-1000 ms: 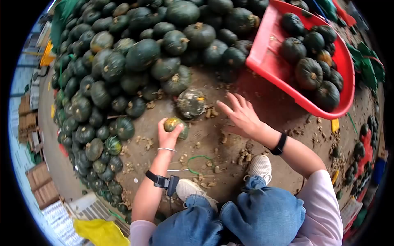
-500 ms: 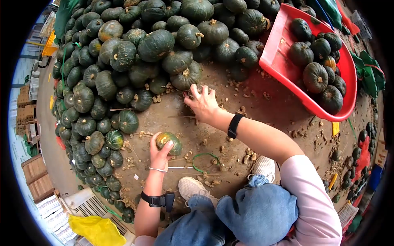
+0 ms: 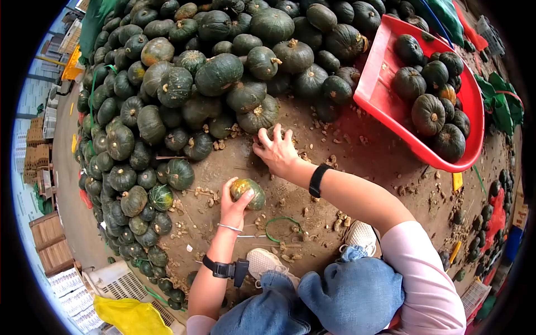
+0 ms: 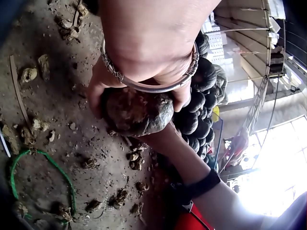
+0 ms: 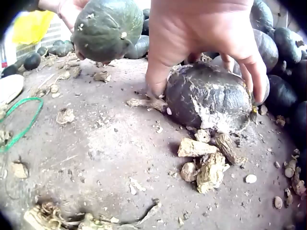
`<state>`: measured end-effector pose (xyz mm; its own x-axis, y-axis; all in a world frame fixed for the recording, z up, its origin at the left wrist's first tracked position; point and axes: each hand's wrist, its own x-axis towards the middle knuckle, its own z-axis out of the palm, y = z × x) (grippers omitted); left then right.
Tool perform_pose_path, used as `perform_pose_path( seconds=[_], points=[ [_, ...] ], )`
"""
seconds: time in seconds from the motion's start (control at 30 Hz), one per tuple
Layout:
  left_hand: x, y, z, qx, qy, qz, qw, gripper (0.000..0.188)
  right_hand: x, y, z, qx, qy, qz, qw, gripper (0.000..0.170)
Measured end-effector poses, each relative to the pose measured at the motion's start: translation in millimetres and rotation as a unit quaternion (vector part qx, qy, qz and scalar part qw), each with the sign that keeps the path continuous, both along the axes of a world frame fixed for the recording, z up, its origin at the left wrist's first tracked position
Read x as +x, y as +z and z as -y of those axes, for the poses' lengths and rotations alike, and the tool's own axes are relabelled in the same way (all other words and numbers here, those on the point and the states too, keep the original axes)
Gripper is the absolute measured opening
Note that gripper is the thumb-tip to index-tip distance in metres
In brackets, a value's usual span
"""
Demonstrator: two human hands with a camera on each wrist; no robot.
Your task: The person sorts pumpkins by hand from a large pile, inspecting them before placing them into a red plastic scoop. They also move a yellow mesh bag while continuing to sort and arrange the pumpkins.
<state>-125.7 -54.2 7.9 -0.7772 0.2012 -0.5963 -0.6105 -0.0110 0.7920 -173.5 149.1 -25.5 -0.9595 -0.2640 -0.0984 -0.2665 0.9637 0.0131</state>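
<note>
In the left hand (image 3: 232, 207), gripping a yellow-green pumpkin (image 3: 252, 195) above the dirty floor (image 3: 223, 163), right of the white crate (image 3: 118, 282). In the right hand (image 3: 278, 154), clasping a scabby pumpkin (image 5: 211, 96) among dry stems (image 5: 195, 148), left of the red tub (image 3: 375, 92).

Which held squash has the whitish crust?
The dark one on the floor under the right hand; the green squash in the left hand has a yellow patch.

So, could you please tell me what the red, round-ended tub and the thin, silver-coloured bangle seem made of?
The red, round-ended tub looks like smooth, glossy plastic: even colour, moulded rim. The thin, silver-coloured bangle is probably polished metal, given its bright highlights; which metal, I cannot tell.
</note>
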Motion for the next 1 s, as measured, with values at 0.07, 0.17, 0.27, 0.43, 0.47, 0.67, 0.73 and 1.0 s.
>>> perform_pose_path(
  seconds=[0.07, 0.17, 0.27, 0.43, 0.47, 0.67, 0.73, 1.0],
  points=[
    [4, 2, 1, -0.008, 0.007, 0.010, 1.000, 0.065, -2, 2, 3, -0.003, -0.016, 0.024, 1.000, 0.037],
    [7, 2, 8, 0.020, 0.041, 0.027, 0.999, 0.065, -3, 3, -2, -0.022, -0.018, 0.039, 0.999, 0.032],
    [8, 8, 13, 0.011, 0.043, 0.016, 0.999, 0.065, -2, 6, -5, -0.028, -0.019, 0.048, 0.998, 0.034],
    [8, 14, 29, 0.006, 0.057, 0.013, 0.998, 0.066, 0, 15, -13, -0.036, -0.002, 0.067, 0.997, 0.040],
    [8, 14, 30, 0.013, 0.067, 0.008, 0.998, 0.066, 2, 16, -14, -0.039, 0.003, 0.069, 0.997, 0.040],
    [11, 22, 37, 0.024, 0.088, 0.008, 0.996, 0.065, 34, 22, -44, -0.139, -0.006, 0.043, 0.989, 0.052],
    [11, 20, 36, 0.028, 0.098, 0.006, 0.995, 0.064, 51, 26, -67, -0.257, -0.049, 0.003, 0.965, 0.058],
    [4, 9, 30, 0.024, 0.071, 0.012, 0.997, 0.063, 169, 62, -151, -0.421, -0.234, 0.103, 0.870, 0.065]
  ],
)
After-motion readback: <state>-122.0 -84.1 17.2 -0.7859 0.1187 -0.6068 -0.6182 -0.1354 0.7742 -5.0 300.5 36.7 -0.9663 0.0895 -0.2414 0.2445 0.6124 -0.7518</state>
